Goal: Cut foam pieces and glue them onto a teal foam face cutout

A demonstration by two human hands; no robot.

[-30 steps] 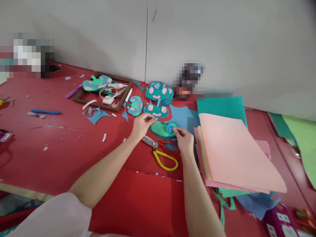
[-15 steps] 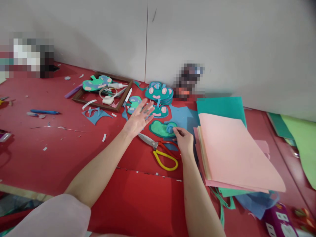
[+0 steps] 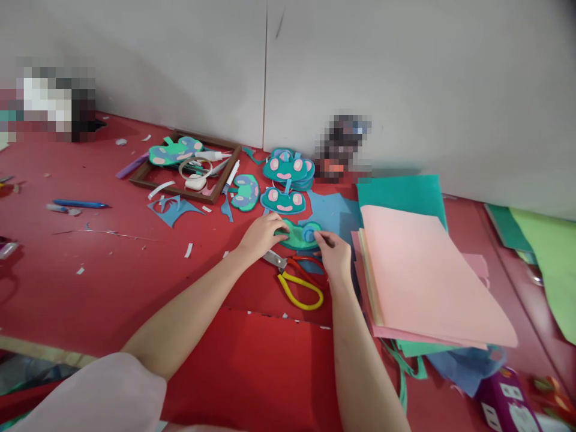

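A green felt frog-head cutout (image 3: 296,239) with a darker teal border lies between my hands. A small blue felt circle (image 3: 309,232) sits on its right end. My left hand (image 3: 264,236) has its fingers curled over the cutout's left end. Thumb and index finger of my right hand (image 3: 335,255) pinch at the right edge of the blue circle; the exact contact is too small to make out. Just below the cutout lie scissors (image 3: 300,292) with one red and one yellow handle, their blade tips hidden by my left hand.
Finished frog faces (image 3: 288,168) are stacked by the wall, another frog face (image 3: 283,201) in front. At left stands a brown frame (image 3: 180,190) holding tape and glue. Pink sheets (image 3: 432,270) pile up at right. Blue felt (image 3: 333,210) lies behind the cutout.
My left hand has come down from an open, raised pose onto the left end of the green cutout. My right hand stays at the blue circle.
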